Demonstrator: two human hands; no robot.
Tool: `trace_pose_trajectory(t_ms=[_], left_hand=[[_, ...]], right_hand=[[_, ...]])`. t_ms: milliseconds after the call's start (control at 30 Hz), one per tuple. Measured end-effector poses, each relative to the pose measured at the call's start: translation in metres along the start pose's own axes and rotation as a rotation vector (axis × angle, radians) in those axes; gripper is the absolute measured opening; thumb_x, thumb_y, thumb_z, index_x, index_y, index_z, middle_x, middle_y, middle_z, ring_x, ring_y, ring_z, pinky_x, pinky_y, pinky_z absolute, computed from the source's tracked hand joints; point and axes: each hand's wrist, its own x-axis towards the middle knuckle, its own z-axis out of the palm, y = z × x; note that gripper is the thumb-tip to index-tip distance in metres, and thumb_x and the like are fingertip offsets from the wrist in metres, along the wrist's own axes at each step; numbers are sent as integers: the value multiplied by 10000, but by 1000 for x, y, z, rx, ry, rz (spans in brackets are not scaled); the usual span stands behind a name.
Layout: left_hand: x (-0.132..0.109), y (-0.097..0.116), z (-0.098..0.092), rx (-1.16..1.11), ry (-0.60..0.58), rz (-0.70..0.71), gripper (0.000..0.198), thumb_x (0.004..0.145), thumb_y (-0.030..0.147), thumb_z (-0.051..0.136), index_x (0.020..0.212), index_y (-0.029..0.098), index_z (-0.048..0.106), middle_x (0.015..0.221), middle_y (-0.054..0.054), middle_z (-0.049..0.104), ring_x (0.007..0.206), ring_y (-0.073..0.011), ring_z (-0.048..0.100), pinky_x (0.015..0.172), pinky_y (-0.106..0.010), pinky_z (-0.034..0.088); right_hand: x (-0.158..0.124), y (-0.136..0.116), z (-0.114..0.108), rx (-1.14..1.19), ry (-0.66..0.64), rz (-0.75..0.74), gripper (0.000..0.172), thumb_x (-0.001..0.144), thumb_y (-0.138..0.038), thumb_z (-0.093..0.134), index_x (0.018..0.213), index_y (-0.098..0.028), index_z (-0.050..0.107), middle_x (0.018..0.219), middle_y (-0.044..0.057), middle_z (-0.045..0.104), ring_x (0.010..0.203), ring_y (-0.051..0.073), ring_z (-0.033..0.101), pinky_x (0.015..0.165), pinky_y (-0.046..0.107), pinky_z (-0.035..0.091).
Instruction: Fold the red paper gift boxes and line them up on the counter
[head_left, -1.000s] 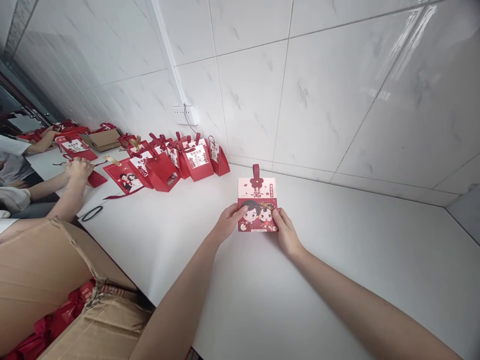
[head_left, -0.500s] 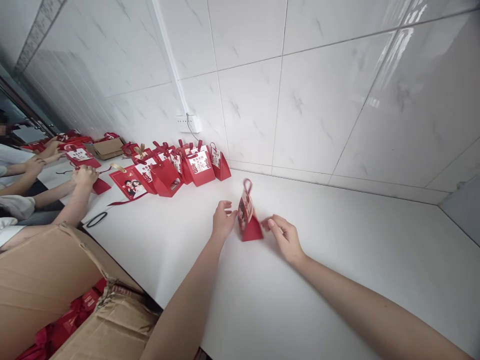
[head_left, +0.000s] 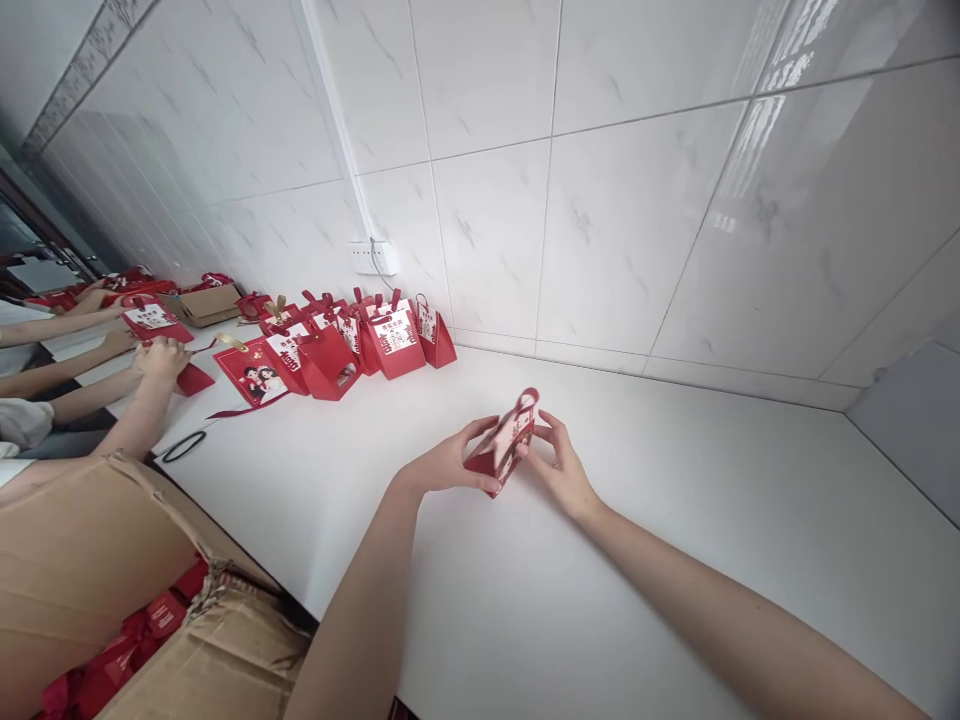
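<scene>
A small red gift box (head_left: 507, 452) with a printed card and a ribbon loop at its top is between my two hands, over the white table (head_left: 675, 540). My left hand (head_left: 450, 460) grips its left side, thumb low at the front and fingers behind. On the right side, my right hand (head_left: 559, 465) has its thumb on the printed face and its fingers round the back edge. The box is turned at an angle, and its lower back is hidden.
Several finished-looking red gift boxes (head_left: 397, 335) stand along the tiled wall to the left. A black loop (head_left: 184, 447) lies near the table's left edge. An open cardboard carton (head_left: 202, 660) holds red items at lower left. Co-workers' hands (head_left: 161, 362) handle boxes at far left.
Both hands have closed in on the gift box, which stood between them before. The box has turned, so its printed face now points toward the right.
</scene>
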Motion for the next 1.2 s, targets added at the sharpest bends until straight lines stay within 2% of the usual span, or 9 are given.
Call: trace_pose_trajectory(t_ms=[133,233,300,400,500,600,833,1000,1200], left_hand=[[7,-7,-4,-146,137,33,561,745,285,685,1282,243,530,1294,-86,586,1212,-276,530,992,-405,451],[10,-1,-3,-184,289,166,366,803,311,621,1153,209,589,1204,-81,626,1143,-248,569,983,-381,447],[11,6,3,-103,414,214,295,790,344,650,1043,195,621,1115,-71,652,1086,-239,592,951,-357,458],[10,17,17,17,518,213,287,728,365,721,944,197,634,987,-44,675,971,-222,627,844,-322,495],[11,20,28,10,517,199,275,706,374,741,896,200,644,913,-24,685,886,-210,650,774,-311,514],[11,18,33,-5,511,222,260,701,358,748,889,190,683,951,-42,698,951,-231,650,850,-336,508],[9,14,38,19,505,228,286,682,384,771,865,170,720,916,-66,699,908,-234,649,856,-348,499],[8,17,41,-3,420,165,274,724,369,733,920,178,709,921,-57,703,891,-233,666,796,-332,529],[7,19,42,-21,413,126,252,723,337,730,916,179,701,931,-46,708,895,-229,680,776,-320,561]], right_hand=[[-2,-10,-1,-62,102,-50,473,830,-477,625,1209,-244,464,905,46,615,930,242,585,854,440,475],[7,-29,-8,-151,185,-193,404,841,-459,616,1164,-241,510,1140,97,571,1101,252,521,981,453,405],[17,-47,-14,-136,63,-236,451,855,-448,605,1247,-258,487,1285,101,527,1196,248,482,1029,449,375],[36,-78,-21,-61,-232,-189,599,835,-437,643,1366,-286,410,1255,74,585,1164,221,533,990,406,423],[48,-107,-23,-83,-421,-214,355,800,-425,684,1099,-236,651,1039,46,677,1024,208,607,945,361,445],[51,-125,-21,-127,-497,-230,233,815,-436,659,856,-218,731,885,32,697,842,184,629,795,321,484],[45,-132,-18,-179,-405,-168,204,776,-375,696,889,-211,742,830,22,718,737,160,619,693,293,488],[46,-132,-20,-209,-386,-225,101,781,-287,681,781,-212,748,777,8,724,721,154,637,688,279,492],[45,-134,-16,-227,-371,-297,92,791,-251,664,785,-228,753,797,-3,723,711,140,639,679,269,495]])
